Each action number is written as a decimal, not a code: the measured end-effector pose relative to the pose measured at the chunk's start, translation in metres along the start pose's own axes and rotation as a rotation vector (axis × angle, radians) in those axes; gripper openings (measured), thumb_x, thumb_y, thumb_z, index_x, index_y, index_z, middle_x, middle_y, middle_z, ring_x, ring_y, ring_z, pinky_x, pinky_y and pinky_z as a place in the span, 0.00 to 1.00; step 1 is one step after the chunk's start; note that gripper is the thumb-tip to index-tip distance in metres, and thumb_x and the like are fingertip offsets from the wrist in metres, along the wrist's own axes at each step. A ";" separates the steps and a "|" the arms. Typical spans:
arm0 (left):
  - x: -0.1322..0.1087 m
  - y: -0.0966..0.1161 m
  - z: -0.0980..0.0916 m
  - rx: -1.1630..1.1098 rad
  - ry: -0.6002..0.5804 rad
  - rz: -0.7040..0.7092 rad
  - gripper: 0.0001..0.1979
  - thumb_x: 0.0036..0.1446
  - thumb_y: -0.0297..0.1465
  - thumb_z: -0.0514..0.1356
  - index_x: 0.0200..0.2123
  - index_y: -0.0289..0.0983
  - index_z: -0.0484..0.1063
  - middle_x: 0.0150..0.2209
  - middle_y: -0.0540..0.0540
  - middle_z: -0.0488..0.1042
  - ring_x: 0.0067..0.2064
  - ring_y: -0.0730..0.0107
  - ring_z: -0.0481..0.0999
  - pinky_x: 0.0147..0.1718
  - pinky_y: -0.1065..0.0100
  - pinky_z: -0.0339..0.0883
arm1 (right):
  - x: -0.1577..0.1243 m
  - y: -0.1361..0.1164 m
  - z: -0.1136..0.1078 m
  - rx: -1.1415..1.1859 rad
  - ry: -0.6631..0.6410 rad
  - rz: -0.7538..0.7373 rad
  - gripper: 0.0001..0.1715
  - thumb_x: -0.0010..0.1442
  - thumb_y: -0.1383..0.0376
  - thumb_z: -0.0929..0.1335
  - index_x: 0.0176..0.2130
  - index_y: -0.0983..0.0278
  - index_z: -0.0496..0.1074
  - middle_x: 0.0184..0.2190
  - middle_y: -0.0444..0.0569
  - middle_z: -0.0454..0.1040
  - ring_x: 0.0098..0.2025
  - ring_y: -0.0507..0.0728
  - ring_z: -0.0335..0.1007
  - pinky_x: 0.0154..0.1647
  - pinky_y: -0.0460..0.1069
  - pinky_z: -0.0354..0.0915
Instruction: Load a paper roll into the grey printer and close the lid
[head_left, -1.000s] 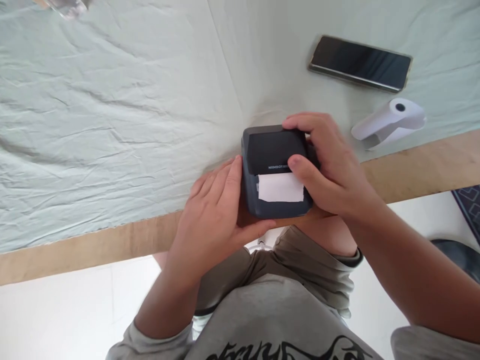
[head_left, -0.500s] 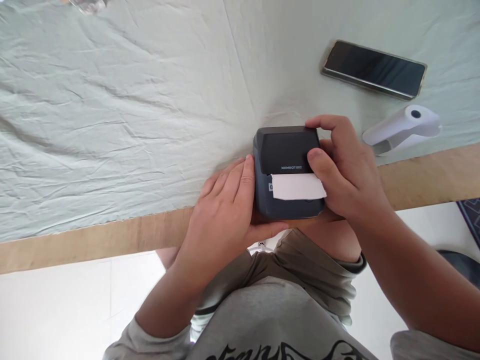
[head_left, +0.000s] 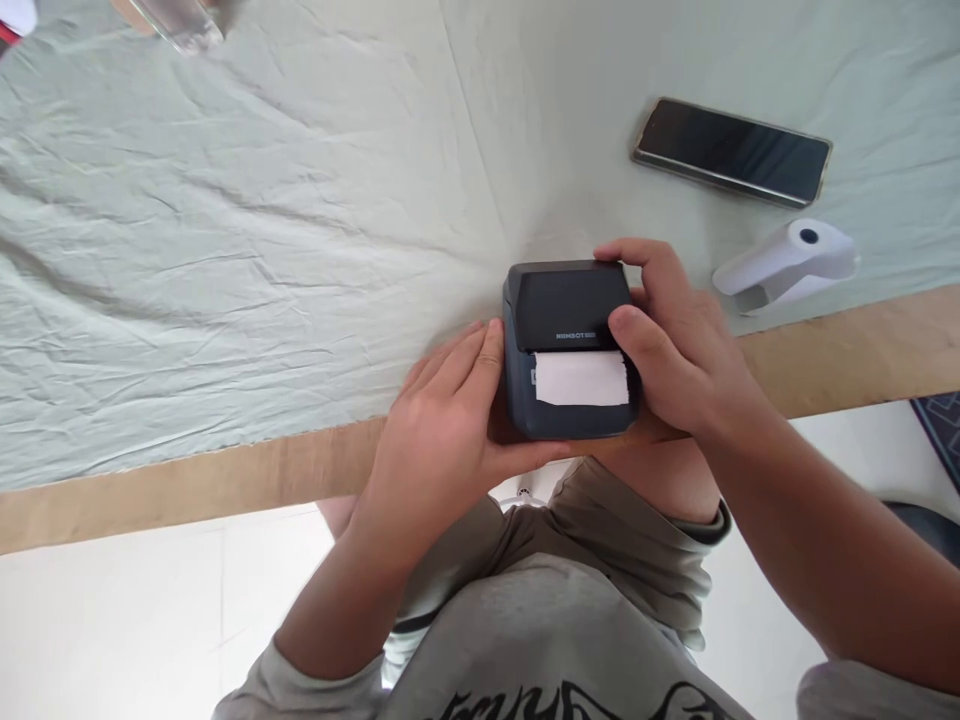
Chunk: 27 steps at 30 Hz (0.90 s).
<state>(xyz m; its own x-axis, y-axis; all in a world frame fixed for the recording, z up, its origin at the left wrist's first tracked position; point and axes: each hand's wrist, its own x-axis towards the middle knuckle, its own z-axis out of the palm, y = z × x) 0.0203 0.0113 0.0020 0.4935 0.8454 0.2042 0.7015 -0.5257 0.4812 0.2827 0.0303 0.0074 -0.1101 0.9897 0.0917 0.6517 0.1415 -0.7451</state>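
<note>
A dark label printer [head_left: 570,300] with a glossy black lid marked NIIMBOT sits at the table's near edge. A short white paper strip [head_left: 582,380] sticks out of the slot below the lid and lies over the printer's front. My left hand [head_left: 450,410] is pressed along the printer's left side, its fingers together and the thumb stretched along the near side. With my right hand [head_left: 679,355] I grip the right side: the index fingertip is at the far corner, and the thumb rests on the lid's right edge. The other right fingers are partly hidden.
A phone [head_left: 735,150] in a clear case lies at the far right. Near it is a white paper roll [head_left: 795,260] with a loose curled end. Wrinkled pale cloth [head_left: 262,250] covers the table up to a bare wooden edge [head_left: 300,470]. A clear object [head_left: 187,25] shows top left.
The view has shifted slightly. The paper strip's right end has drawn back from my right thumb and now lies straighter on the printer. Both hands keep their places on the printer.
</note>
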 end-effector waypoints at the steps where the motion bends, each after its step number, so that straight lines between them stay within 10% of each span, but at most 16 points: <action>1: -0.002 0.001 0.002 0.015 -0.003 0.006 0.56 0.66 0.63 0.75 0.84 0.38 0.62 0.77 0.31 0.78 0.79 0.35 0.78 0.77 0.40 0.76 | -0.001 0.001 0.000 0.011 -0.006 -0.001 0.33 0.79 0.41 0.64 0.70 0.55 0.68 0.30 0.43 0.76 0.27 0.54 0.65 0.33 0.53 0.63; 10: -0.009 0.008 0.006 0.134 0.001 0.064 0.52 0.80 0.62 0.60 0.84 0.25 0.53 0.77 0.21 0.75 0.81 0.39 0.76 0.79 0.43 0.71 | 0.002 -0.002 -0.019 0.069 -0.069 0.034 0.49 0.64 0.41 0.78 0.73 0.58 0.67 0.27 0.36 0.74 0.25 0.52 0.67 0.27 0.50 0.58; 15: -0.010 0.010 0.011 0.185 0.073 0.073 0.48 0.83 0.61 0.54 0.82 0.25 0.57 0.75 0.20 0.78 0.79 0.37 0.78 0.77 0.42 0.72 | 0.007 -0.031 -0.028 0.103 0.049 0.066 0.35 0.63 0.50 0.79 0.64 0.58 0.77 0.18 0.31 0.63 0.18 0.48 0.52 0.24 0.50 0.54; 21: -0.009 0.010 0.012 0.219 0.081 0.096 0.46 0.84 0.58 0.54 0.80 0.22 0.59 0.74 0.18 0.79 0.77 0.37 0.80 0.76 0.43 0.73 | 0.018 -0.044 -0.022 0.031 0.281 -0.054 0.15 0.71 0.50 0.76 0.47 0.57 0.78 0.32 0.43 0.80 0.27 0.52 0.69 0.35 0.55 0.69; 27: -0.010 0.010 0.012 0.185 0.078 0.075 0.46 0.83 0.59 0.55 0.84 0.29 0.55 0.75 0.22 0.78 0.78 0.36 0.79 0.76 0.41 0.73 | 0.034 -0.033 -0.025 -0.206 0.021 -0.192 0.08 0.67 0.60 0.74 0.35 0.56 0.76 0.22 0.42 0.69 0.26 0.52 0.62 0.39 0.56 0.66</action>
<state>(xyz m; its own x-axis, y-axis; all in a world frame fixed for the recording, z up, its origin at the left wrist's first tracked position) 0.0278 -0.0037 -0.0054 0.5117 0.8041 0.3026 0.7500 -0.5899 0.2992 0.2766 0.0601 0.0518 -0.2318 0.9444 0.2331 0.7598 0.3255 -0.5628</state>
